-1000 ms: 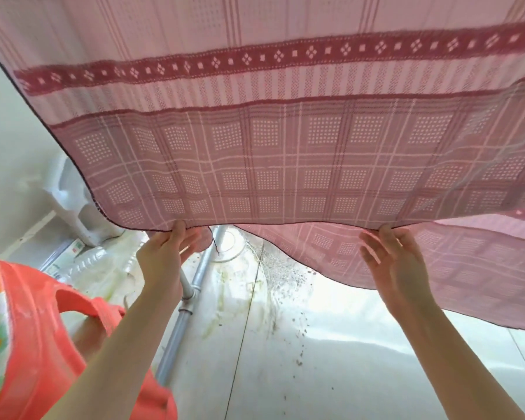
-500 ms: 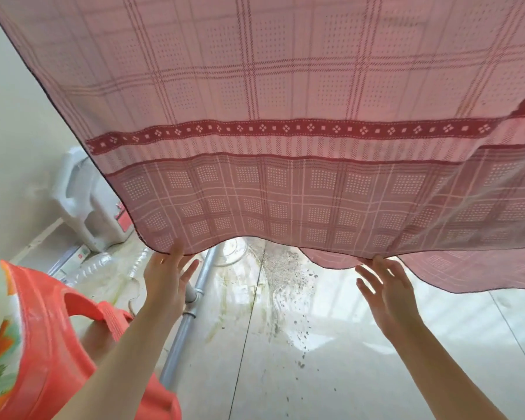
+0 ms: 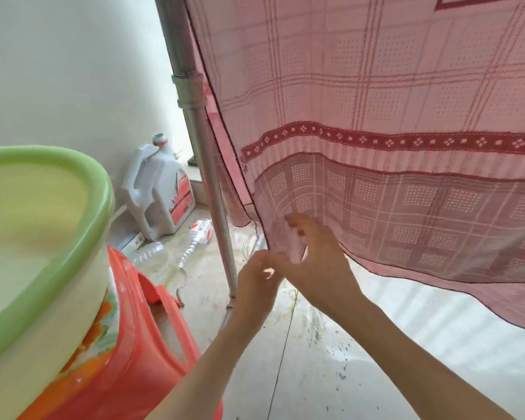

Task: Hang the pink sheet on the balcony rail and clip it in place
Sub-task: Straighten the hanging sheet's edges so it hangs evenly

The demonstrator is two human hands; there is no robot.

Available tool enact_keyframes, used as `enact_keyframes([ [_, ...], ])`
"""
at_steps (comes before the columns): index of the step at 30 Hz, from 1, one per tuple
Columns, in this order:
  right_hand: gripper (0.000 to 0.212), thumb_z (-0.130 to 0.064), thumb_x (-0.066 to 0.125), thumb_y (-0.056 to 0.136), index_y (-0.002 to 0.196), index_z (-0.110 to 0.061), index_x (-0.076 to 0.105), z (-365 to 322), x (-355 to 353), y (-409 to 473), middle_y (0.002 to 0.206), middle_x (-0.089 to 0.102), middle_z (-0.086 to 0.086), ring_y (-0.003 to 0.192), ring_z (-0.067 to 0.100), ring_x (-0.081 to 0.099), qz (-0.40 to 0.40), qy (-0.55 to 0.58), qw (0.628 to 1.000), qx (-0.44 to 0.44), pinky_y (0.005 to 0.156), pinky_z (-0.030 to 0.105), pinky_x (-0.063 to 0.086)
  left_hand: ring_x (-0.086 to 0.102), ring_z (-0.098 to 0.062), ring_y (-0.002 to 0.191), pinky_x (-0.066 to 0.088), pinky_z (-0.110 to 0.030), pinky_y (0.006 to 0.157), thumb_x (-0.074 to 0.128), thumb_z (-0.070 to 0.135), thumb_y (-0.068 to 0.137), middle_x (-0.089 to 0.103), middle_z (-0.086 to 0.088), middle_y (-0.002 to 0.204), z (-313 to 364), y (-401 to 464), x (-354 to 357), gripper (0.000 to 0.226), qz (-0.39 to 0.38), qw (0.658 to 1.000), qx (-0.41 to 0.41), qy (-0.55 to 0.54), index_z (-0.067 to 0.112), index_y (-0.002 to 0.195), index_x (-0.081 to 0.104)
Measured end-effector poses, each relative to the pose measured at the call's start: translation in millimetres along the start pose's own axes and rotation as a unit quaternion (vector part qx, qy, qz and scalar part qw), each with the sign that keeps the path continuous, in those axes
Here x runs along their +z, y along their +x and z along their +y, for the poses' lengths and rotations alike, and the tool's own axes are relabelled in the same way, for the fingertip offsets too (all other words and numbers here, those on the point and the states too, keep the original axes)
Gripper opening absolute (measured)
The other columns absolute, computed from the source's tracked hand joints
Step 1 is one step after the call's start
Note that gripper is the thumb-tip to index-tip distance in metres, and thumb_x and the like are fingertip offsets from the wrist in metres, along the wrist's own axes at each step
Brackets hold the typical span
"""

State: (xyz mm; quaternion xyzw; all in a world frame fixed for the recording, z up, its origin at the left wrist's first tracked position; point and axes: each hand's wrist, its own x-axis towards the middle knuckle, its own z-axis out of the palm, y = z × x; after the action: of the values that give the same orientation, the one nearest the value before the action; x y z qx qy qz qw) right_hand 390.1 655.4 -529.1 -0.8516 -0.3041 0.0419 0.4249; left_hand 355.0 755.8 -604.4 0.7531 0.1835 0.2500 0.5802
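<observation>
Both hands' grips (image 3: 256,278) (image 3: 314,256) on pink sheet (image 3: 376,147) corner

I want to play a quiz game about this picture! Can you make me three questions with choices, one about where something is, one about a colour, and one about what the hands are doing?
1. Where is the white jug?
A. On the floor by the wall
B. Inside the basin
C. Hanging on the pole

2. What colour is the basin's rim?
A. Blue
B. Green
C. Black

3. What is the sheet doing?
A. Lying folded on the floor
B. Hanging down
C. Stuffed in the jug

Answers: 1 A, it stands on the floor beside the wall, left of the metal pole. 2 B, the rim is green. 3 B, it hangs, with the left hand and right hand at its lower corner.
</observation>
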Motion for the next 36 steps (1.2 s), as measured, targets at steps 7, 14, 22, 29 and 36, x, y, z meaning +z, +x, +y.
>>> enact_keyframes([
  [7,0.03,-0.013,0.043,0.095,0.121,-0.006,0.056,10,12,50,0.112,0.061,0.016,0.105,0.036,0.055,0.134,-0.082,0.988,0.006,0.087,0.043,0.046,0.055,-0.001,0.096,0.039,-0.006,0.079,0.047,0.0,0.079,0.057,0.014,0.103,-5,-6,-19,0.039,0.02,0.993,0.105,0.055,0.03,0.096,0.064],
  [14,0.024,-0.014,0.038,0.1,0.076,-0.013,0.043,24,3,53,0.061,0.044,-0.002,0.054,0.015,0.045,0.116,-0.013,0.992,0.046,0.046,0.017,0.029,0.046,-0.01,0.098,0.037,-0.006,0.077,0.06,0.035,0.083,0.046,0.004,0.11,29,59,-72,0.047,0.348,0.931,0.039,-0.106,0.014,0.119,0.041],
  [22,0.015,-0.012,0.04,0.098,0.099,-0.023,0.051,24,13,51,0.074,0.045,-0.017,0.069,0.011,0.049,0.085,0.04,0.995,-0.012,0.053,0.01,0.031,0.056,-0.008,0.105,0.044,-0.022,0.087,0.062,0.036,0.086,0.059,0.004,0.112,62,109,-87,0.039,0.284,0.945,0.054,-0.152,0.023,0.12,0.047],
  [29,0.036,-0.02,0.034,0.096,0.124,-0.018,0.057,34,34,51,0.119,0.058,0.005,0.111,0.025,0.05,0.073,-0.028,0.994,-0.076,0.088,0.027,0.036,0.029,-0.008,0.049,0.025,-0.021,0.049,0.047,0.004,0.086,0.032,0.002,0.055,40,115,-90,0.026,0.402,0.915,0.015,-0.04,0.008,0.062,0.039],
  [36,0.028,-0.012,0.049,0.089,0.111,-0.008,0.065,33,67,37,0.09,0.059,0.007,0.079,0.021,0.058,0.212,-0.06,0.965,-0.143,0.07,0.019,0.041,0.027,-0.006,0.05,0.025,-0.028,0.053,0.053,0.011,0.092,0.028,0.002,0.052,-28,41,-75,0.046,0.326,0.944,-0.051,-0.009,0.016,0.052,0.03],
])
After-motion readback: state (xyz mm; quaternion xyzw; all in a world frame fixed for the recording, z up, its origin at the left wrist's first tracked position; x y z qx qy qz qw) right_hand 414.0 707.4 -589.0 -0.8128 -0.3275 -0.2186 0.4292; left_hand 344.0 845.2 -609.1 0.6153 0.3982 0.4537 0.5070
